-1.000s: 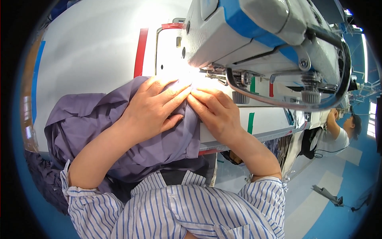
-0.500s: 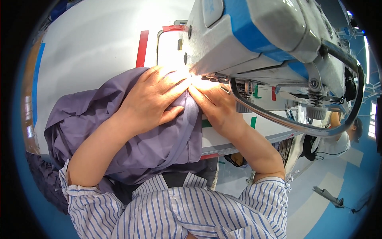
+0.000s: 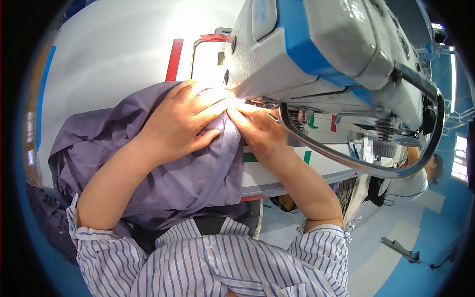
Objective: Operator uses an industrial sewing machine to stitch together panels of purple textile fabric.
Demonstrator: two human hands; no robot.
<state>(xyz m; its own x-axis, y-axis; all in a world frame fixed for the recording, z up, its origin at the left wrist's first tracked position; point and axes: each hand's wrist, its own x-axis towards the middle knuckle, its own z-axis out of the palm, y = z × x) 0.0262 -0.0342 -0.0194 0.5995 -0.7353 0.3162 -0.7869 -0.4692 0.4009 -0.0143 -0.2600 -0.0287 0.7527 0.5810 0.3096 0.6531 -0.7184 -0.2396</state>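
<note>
Purple fabric [image 3: 106, 128] lies bunched on the table under a sewing machine [image 3: 297, 54] and hangs over the near edge. A lighter purple band [image 3: 221, 159] runs along it toward the needle area. My left hand [image 3: 180, 121] rests flat on the fabric, fingers stretched toward the needle and thumb apart beside the band. Just right of the band, my right hand [image 3: 264, 129] is closed, with thumb and fingers pinching the fabric edge by the presser foot. Bright lamp light washes out the fingertips, and the needle itself cannot be made out.
A curved metal guard [image 3: 356, 166] juts out from the machine above my right forearm. Red tape [image 3: 174, 60] marks the white tabletop [image 3: 114, 44]. Darker cloth [image 3: 47, 222] hangs at the lower left. Another person [image 3: 408, 185] is at the right beyond the table.
The whole view has shifted slightly, so the machine and both hands appear a little further left. Against the fabric and machine, my hands look nearly unmoved.
</note>
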